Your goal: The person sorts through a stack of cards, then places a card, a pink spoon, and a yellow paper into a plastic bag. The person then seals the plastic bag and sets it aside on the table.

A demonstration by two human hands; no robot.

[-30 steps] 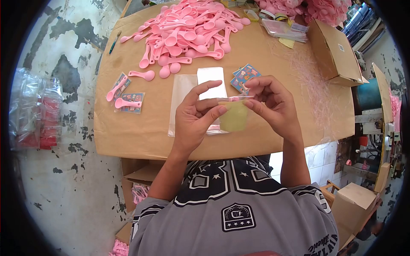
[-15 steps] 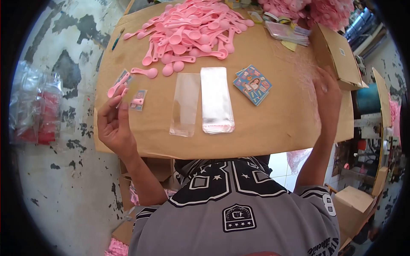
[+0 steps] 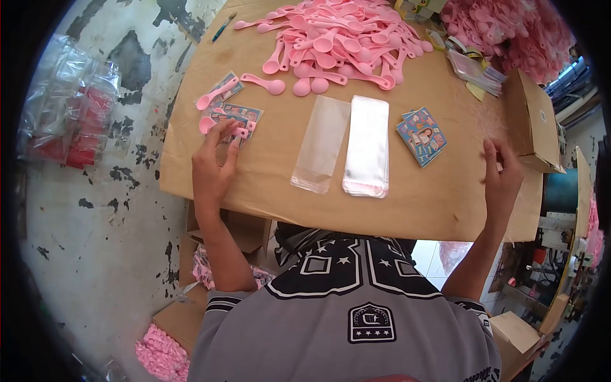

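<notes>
My left hand point(image 3: 215, 153) is at the table's left side, its fingers closed on a pink measuring spoon point(image 3: 240, 132) packed with a printed card in a clear bag. It overlaps another packed spoon point(image 3: 251, 126) lying beneath. Just above lies one more packed spoon point(image 3: 208, 102). A loose pink spoon point(image 3: 272, 85) rests nearby. My right hand point(image 3: 501, 169) hovers near the right table edge, fingers loosely curled and apart from the thumb, with nothing visible in them. In the middle lie a single clear bag point(image 3: 320, 145) and a stack of clear bags point(image 3: 367, 146). To their right is a pile of printed cards point(image 3: 421, 137).
A big heap of pink spoons point(image 3: 344, 41) covers the back of the table point(image 3: 273, 191). At the right edge stands a cardboard box point(image 3: 531, 121), with flat plastic packs point(image 3: 474, 71) behind it. A pen point(image 3: 224, 27) lies back left. Bagged goods point(image 3: 76, 114) are beyond the left edge.
My left hand has lowered the packed spoon from the air onto the other packet. My right hand has come down and away from the box. The camera view has shifted.
</notes>
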